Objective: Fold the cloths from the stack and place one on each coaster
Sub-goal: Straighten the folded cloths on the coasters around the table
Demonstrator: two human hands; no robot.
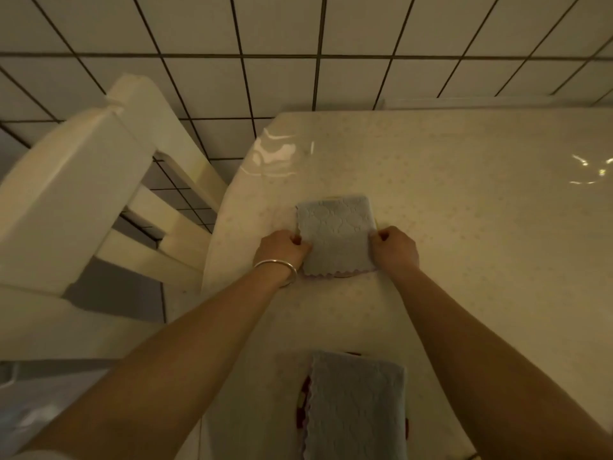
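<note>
**Soft cloth squared up on the far coaster**

Nearest the person, a folded grey cloth [356, 406] lies over a dark red-edged coaster [302, 398], of which only a sliver shows at the cloth's left side. Beyond that cloth, both hands work a second folded cloth [335, 235]: the left hand [282, 249] pinches its left edge and the right hand [394, 249] pinches its right edge, fingers curled in on the fabric. This far cloth sits on a pale coaster [345, 275], which peeks out beneath its scalloped near hem.

The cloth looks light, limp and plush, with an embossed pattern; it probably bears no load and slumps if lifted by one corner. Holding opposite edges, as the hands do, seems the surest way to keep the fold together.

Past the far cloth, the table [481, 227] carries a glossy, faintly dotted cover that looks slick. Left of that cloth stands a cream wooden chair [76, 194], and beyond it a pale tiled floor [265, 61].
</note>
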